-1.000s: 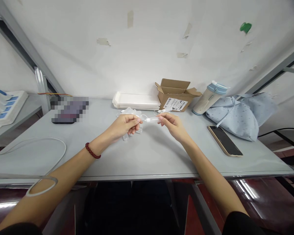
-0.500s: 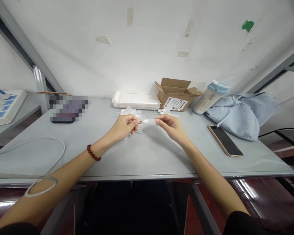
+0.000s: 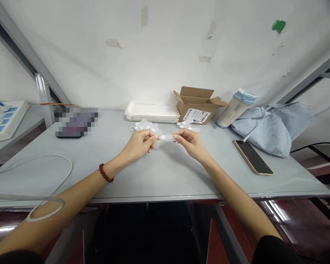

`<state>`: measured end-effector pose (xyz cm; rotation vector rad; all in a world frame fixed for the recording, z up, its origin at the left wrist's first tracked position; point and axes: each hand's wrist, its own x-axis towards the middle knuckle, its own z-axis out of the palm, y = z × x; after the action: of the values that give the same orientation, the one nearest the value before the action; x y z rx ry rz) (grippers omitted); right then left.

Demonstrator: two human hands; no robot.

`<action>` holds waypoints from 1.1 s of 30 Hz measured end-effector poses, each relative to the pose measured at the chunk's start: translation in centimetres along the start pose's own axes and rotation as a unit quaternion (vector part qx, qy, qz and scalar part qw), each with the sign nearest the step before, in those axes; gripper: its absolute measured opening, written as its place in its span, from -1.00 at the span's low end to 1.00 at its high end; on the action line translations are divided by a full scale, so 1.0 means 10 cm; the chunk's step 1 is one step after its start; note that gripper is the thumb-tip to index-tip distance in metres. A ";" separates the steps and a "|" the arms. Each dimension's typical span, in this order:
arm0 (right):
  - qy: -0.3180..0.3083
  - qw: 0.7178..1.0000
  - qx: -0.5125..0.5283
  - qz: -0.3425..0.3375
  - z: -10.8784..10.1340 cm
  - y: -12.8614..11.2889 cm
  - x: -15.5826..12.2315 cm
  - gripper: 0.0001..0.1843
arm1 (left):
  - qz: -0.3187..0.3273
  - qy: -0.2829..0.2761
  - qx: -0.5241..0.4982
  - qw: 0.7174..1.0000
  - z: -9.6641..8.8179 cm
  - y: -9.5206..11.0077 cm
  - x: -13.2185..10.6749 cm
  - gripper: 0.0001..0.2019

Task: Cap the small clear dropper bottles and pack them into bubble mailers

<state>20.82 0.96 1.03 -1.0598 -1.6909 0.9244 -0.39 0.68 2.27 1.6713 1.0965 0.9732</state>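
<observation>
translucent tube (image 3: 167, 137), between left grip (image 3: 140, 145), right grip (image 3: 191, 142)

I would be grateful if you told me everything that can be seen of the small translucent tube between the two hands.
The small tube looks like plastic: a slim, see-through body with a whiter end toward the left hand. It lies roughly level, crosswise over the grey table. The right hand pinches and partly hides its other end. Whether the left fingertips grip the tube itself is too small to tell, as are any contents.
</observation>
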 end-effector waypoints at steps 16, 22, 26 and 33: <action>0.013 1.000 0.009 0.014 0.01 -0.01 0.01 -0.56 | -0.017 -0.011 -0.023 1.000 0.02 0.00 0.01 -0.79; 0.044 0.999 0.023 -0.004 -0.02 -0.05 0.03 -0.63 | -0.036 0.003 -0.072 0.997 0.03 -0.02 0.04 -0.65; 0.043 0.999 0.019 -0.008 -0.02 -0.04 0.03 -0.62 | -0.029 0.004 -0.074 0.997 0.00 -0.01 0.03 -0.74; 0.033 0.999 0.011 -0.027 -0.02 0.05 0.04 -0.64 | -0.039 0.007 -0.068 0.997 -0.01 -0.02 0.04 -0.85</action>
<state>21.06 1.55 0.81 -1.0151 -1.6435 0.8634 -0.43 1.17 2.15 1.5041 1.0716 0.9890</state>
